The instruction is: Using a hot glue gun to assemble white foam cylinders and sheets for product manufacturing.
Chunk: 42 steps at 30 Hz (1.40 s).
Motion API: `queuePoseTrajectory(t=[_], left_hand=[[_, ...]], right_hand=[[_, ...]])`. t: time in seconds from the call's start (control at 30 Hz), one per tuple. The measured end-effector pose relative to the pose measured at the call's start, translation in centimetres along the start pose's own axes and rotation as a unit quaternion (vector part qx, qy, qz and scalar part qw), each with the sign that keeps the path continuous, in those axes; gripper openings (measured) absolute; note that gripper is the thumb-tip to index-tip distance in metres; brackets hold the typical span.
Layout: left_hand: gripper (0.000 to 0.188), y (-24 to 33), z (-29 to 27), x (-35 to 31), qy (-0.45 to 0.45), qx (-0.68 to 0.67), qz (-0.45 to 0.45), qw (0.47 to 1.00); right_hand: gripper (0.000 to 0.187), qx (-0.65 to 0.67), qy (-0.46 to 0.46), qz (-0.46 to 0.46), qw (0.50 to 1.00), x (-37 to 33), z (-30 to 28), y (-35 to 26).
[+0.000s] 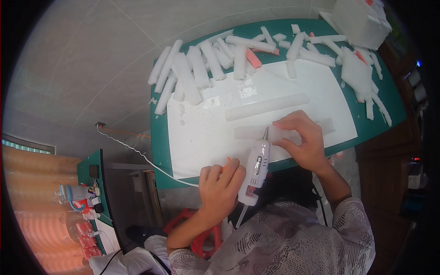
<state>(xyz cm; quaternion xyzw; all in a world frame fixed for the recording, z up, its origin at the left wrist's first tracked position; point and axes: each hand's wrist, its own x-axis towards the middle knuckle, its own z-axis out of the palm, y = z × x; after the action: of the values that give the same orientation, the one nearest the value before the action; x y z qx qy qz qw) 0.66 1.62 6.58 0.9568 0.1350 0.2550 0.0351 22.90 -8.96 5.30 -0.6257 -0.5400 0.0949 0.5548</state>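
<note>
My left hand is wrapped round the handle side of a white hot glue gun, with a bit of orange showing at its fingers. The gun's metal nozzle points away from me, over a pale foam strip. A glue stick sticks out of the gun's near end. My right hand straddles that strip, its index finger on the far side and thumb on the near side. Just beyond lies a second white foam strip, flat on the white sheet.
Several white foam strips and a few pink pieces line the far edge of the green table. A foam block stands at the far right. From a wall socket, a white cable runs to my left hand. A red stool is below.
</note>
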Motion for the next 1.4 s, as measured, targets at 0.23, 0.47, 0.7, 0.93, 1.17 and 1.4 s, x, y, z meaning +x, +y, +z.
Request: queuePoseTrajectory(t=[0.23,0.47,0.7,0.93,1.17,1.4], left_hand=[[0.024,0.1,0.7,-0.2,0.018,0.050,0.013,0.999],[0.023,0.2,1.2,-0.7,0.027,0.069,0.020,0.997],[0.021,0.3,1.3,-1.0,0.051,0.047,0.011,0.998],[0.020,0.6,1.2,-0.6,0.055,0.035,-0.006,0.998],[0.022,0.3,1.8,-0.6,0.052,0.048,0.016,0.997],[0.022,0.3,1.8,-0.5,0.044,0.046,0.015,0.998]], right_hand=[[0.034,0.027,0.006,0.044,0.999,-0.4,0.1,0.1],[0.035,0.025,0.021,0.033,0.999,-0.4,0.1,0.5],[0.035,0.077,0.024,0.072,0.994,-0.1,0.2,0.7],[0.036,0.061,0.027,0.057,0.996,-0.2,0.4,0.4],[0.036,0.049,0.021,0.056,0.997,-0.3,0.6,0.6],[0.033,0.101,0.017,0.061,0.993,-0.5,0.7,1.2]])
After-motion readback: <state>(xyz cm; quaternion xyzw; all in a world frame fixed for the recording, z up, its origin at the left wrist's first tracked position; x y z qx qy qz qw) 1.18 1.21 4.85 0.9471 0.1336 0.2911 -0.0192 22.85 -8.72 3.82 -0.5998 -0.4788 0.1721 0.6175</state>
